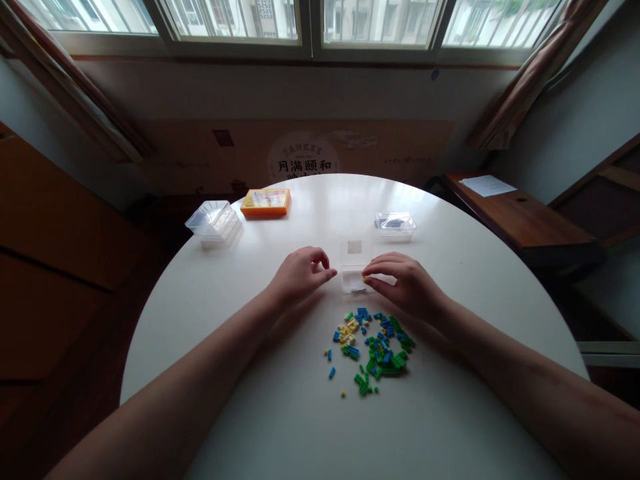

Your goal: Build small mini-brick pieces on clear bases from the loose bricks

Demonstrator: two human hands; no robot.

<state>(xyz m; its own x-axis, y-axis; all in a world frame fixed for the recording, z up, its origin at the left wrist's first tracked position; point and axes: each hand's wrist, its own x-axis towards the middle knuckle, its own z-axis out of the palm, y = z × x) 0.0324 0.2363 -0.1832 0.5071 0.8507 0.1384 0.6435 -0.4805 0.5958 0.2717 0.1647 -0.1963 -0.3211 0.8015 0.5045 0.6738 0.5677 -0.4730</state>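
A small clear plastic box stands with its lid folded back, in the middle of the white table. At its right side my right hand pinches a tiny yellow brick between thumb and fingertips, by the box's rim. My left hand is just left of the box, fingers loosely curled and apart from the thumb, with nothing seen in it. Closer to me lies a loose pile of small building bricks: green ones, blue ones and pale yellow ones.
Stacked clear plastic boxes stand at the table's far left, beside an orange case. A closed clear box with dark contents sits at the back right. The round white table has a curved edge; a wooden desk stands beyond it.
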